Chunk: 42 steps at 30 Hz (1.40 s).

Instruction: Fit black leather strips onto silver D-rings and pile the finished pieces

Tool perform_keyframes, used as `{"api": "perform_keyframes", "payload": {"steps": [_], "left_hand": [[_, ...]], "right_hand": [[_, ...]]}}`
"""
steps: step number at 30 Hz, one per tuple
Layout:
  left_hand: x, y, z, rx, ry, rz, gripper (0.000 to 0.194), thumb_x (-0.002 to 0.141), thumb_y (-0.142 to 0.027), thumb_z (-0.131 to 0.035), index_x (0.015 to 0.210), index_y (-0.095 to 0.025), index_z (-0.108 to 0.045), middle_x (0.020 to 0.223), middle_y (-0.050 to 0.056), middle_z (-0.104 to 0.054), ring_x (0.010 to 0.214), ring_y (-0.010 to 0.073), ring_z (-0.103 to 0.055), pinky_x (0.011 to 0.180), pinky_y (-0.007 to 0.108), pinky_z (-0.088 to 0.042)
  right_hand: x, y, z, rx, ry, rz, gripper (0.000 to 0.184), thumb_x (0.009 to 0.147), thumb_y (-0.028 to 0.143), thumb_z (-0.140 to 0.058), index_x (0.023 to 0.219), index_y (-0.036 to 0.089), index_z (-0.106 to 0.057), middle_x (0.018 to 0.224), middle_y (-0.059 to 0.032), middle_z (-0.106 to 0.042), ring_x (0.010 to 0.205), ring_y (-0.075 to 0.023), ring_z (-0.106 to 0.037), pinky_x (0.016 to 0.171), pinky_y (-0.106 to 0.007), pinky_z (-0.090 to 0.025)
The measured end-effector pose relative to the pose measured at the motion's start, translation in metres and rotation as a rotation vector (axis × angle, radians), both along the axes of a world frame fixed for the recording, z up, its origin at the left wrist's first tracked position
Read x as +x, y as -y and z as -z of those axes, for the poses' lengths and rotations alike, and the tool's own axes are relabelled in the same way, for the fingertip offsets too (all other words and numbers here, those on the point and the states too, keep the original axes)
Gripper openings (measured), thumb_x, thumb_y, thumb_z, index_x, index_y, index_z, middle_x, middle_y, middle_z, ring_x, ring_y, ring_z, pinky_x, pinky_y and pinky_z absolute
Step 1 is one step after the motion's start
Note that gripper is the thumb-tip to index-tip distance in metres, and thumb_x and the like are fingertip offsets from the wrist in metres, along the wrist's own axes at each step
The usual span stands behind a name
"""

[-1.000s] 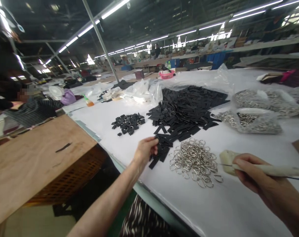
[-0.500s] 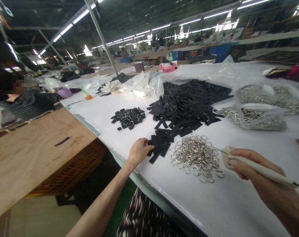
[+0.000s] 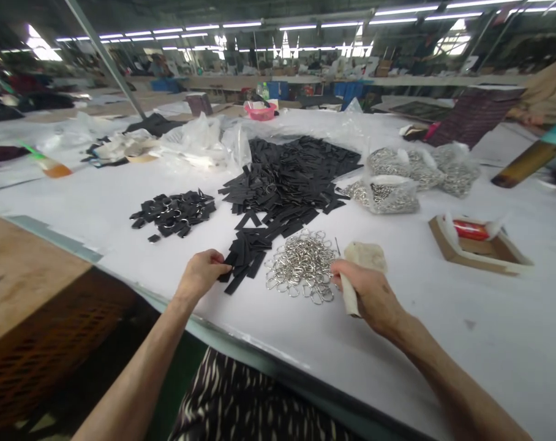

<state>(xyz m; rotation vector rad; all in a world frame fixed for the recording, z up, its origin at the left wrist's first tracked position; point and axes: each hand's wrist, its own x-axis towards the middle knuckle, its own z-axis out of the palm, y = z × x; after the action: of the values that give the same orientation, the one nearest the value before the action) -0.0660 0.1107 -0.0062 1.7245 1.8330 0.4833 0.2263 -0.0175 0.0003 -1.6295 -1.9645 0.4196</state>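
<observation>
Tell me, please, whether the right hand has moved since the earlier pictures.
Yes: the right hand has moved left, closer to the pile of metal D-rings.

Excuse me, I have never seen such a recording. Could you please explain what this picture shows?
There is no machine: these are a person's two bare hands, seen from a camera worn on the head, looking forward and down. On the white table, the left hand is at some black strips; whether it grips one is unclear. The right hand holds a tool with a pale handle. Between the hands lie metal rings. Farther away are a large black heap and clear bags of metal pieces.
</observation>
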Motion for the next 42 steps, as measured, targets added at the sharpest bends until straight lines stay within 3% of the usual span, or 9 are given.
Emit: {"api": "perform_keyframes", "payload": {"steps": [6,11,14,18,23,28,33,35,42], "left_hand": [[0.003,0.018,-0.015,0.056,0.058,-0.036,0.014,0.059,-0.032,-0.061,0.062,-0.020,-0.053,0.045,-0.006,-0.046,0.047,0.0135,-0.044,0.047,0.024,-0.031],[0.014,0.043,-0.029,0.169,0.339,-0.031,0.017,0.061,-0.031,-0.063,0.061,-0.019,-0.051,0.050,-0.006,-0.050,0.049,0.0105,-0.042,0.047,0.022,-0.030],[0.032,0.056,-0.030,0.064,0.580,0.030,0.017,0.062,-0.028,-0.064,0.059,-0.018,-0.050,0.049,-0.006,-0.051,0.048,0.0090,-0.042,0.047,0.021,-0.032],[0.058,0.069,-0.020,-0.105,0.856,0.091,0.017,0.065,-0.024,-0.063,0.061,-0.018,-0.048,0.052,-0.005,-0.055,0.051,0.0093,-0.050,0.052,0.021,-0.041],[0.081,0.081,-0.005,-0.361,0.963,0.098,0.011,0.070,-0.026,-0.059,0.076,-0.017,-0.056,0.058,-0.001,-0.060,0.059,0.0154,-0.060,0.048,0.024,-0.048],[0.096,0.089,0.000,-0.434,0.982,0.118,0.009,0.070,-0.022,-0.058,0.072,-0.014,-0.062,0.061,0.003,-0.062,0.060,0.0143,-0.060,0.054,0.025,-0.052],[0.108,0.094,0.001,-0.505,0.872,0.209,0.014,0.068,-0.020,-0.057,0.057,-0.014,-0.061,0.056,0.003,-0.060,0.050,0.0123,-0.056,0.050,0.024,-0.049],[0.112,0.095,0.002,-0.546,0.843,0.267,0.013,0.067,-0.018,-0.055,0.057,-0.014,-0.061,0.055,0.002,-0.058,0.047,0.0121,-0.055,0.045,0.023,-0.047],[0.118,0.097,0.001,-0.590,0.810,0.407,0.012,0.066,-0.018,-0.053,0.061,-0.015,-0.063,0.056,0.001,-0.057,0.045,0.0106,-0.051,0.039,0.020,-0.041]], "right_hand": [[0.006,-0.001,-0.010,-0.020,0.331,-0.093,0.011,0.082,0.011,-0.045,0.076,0.019,-0.049,0.066,0.0007,-0.052,0.064,-0.0148,-0.047,0.057,-0.024,-0.032],[-0.004,0.000,-0.003,-0.026,0.597,-0.141,0.017,0.079,0.003,-0.043,0.078,0.018,-0.050,0.066,-0.0011,-0.055,0.065,-0.0164,-0.048,0.056,-0.026,-0.028],[-0.013,0.002,0.006,-0.022,0.681,-0.130,0.020,0.073,-0.001,-0.048,0.082,0.018,-0.050,0.069,-0.0025,-0.056,0.062,-0.0170,-0.049,0.052,-0.028,-0.025],[-0.022,0.005,0.012,-0.005,0.743,-0.088,0.026,0.069,-0.004,-0.052,0.084,0.018,-0.050,0.076,-0.0051,-0.057,0.066,-0.0184,-0.051,0.053,-0.028,-0.027],[-0.020,0.002,0.017,0.056,0.737,-0.065,0.024,0.072,-0.004,-0.048,0.083,0.017,-0.053,0.072,-0.0052,-0.057,0.065,-0.0192,-0.052,0.054,-0.028,-0.029],[-0.007,0.000,0.012,0.087,0.450,0.022,0.024,0.079,0.001,-0.041,0.088,0.017,-0.055,0.072,-0.0056,-0.060,0.066,-0.0198,-0.054,0.055,-0.027,-0.035],[-0.005,0.006,-0.005,-0.020,-0.256,0.170,0.012,0.080,0.013,-0.049,0.086,0.023,-0.053,0.079,0.0001,-0.063,0.070,-0.0161,-0.058,0.062,-0.026,-0.044],[-0.007,0.006,-0.008,-0.064,-0.437,0.172,0.008,0.079,0.015,-0.052,0.083,0.022,-0.053,0.077,0.0008,-0.064,0.070,-0.0156,-0.059,0.062,-0.026,-0.044],[-0.006,0.000,-0.005,-0.214,-0.626,0.084,0.003,0.077,0.016,-0.053,0.078,0.019,-0.053,0.074,0.0010,-0.062,0.066,-0.0125,-0.056,0.056,-0.022,-0.043]]}}
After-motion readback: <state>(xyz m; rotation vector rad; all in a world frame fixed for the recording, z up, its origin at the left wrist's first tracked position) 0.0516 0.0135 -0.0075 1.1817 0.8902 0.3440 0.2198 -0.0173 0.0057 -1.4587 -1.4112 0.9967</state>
